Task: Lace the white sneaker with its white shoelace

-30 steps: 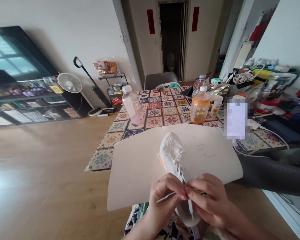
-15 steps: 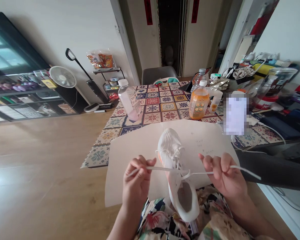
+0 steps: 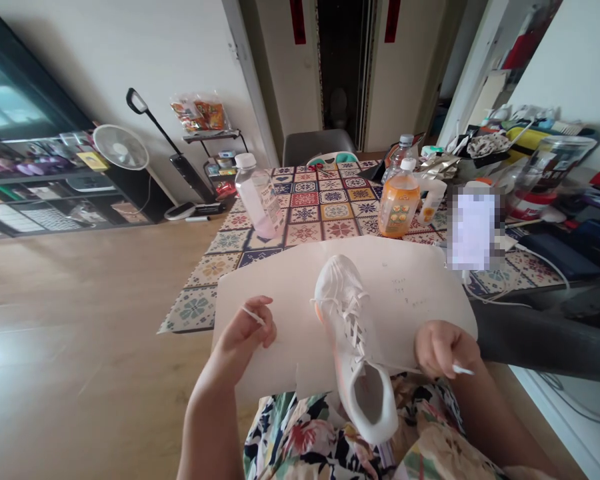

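A white sneaker points its toe away from me, its front over a white sheet and its heel above my lap. Criss-crossed white lacing runs up its tongue. To its left, my left hand is closed round a short visible piece of white shoelace. Where that piece joins the shoe I cannot make out. My right hand, lower and to the right, pinches the other white lace end. A thin stretch of lace runs from the shoe's collar to this hand.
Behind the sheet, a patterned tablecloth carries a pinkish bottle, an orange bottle and a blurred-out upright phone-like object. Clutter crowds the right side. A dark chair stands at the far end.
My hands have moved apart from the shoe's opening, the left outward and the right downward. The lace stretched taut across the shoe between them no longer crosses it.
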The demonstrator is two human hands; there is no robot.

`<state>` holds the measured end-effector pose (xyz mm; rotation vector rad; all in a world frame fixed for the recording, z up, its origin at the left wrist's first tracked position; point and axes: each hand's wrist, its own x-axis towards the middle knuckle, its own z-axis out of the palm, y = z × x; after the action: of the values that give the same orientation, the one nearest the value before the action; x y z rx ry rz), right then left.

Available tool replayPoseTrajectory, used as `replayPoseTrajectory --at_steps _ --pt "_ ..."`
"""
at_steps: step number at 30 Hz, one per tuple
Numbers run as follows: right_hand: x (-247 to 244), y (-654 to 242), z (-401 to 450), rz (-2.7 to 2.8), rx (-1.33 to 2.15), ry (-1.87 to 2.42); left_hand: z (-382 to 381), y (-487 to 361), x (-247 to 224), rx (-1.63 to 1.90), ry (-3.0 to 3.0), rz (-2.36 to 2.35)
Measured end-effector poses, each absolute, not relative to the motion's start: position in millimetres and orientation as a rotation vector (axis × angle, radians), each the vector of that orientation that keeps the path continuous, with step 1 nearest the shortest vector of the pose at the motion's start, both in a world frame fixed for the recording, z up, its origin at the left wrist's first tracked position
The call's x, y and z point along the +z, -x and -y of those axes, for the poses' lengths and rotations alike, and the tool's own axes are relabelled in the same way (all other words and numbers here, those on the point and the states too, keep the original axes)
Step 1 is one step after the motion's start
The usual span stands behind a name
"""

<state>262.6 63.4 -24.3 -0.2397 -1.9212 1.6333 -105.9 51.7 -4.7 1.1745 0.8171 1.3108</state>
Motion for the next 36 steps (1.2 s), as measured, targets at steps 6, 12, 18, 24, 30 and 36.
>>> replayPoseTrajectory --at_steps 6,12,18,24,30,36 --pt "2.2 -243.0 -47.7 1.986 1.491 0.633 -46.4 89.9 -4.2 0.912 -1.629 -1.048" --pt "9.8 -240.1 -42.5 2.058 1.571 1.053 -41.9 73.5 3.0 0.478 -1.986 -0.938" --pt "2.0 -253.1 -47.2 2.029 1.724 0.919 -43.0 77.6 4.4 0.485 -1.98 -0.767" --pt "2.5 -249.5 -49.3 1.915 1.632 0.451 -40.3 72.3 12.6 0.792 -1.889 -0.574" --pt "-5.9 -221.9 -38.9 1.527 1.689 0.325 -28.1 31.0 2.2 1.15 -1.531 -0.433" --pt "-7.2 -195.0 -23.3 1.21 1.583 0.539 -21.2 8.1 0.2 1.204 -1.564 -0.506"
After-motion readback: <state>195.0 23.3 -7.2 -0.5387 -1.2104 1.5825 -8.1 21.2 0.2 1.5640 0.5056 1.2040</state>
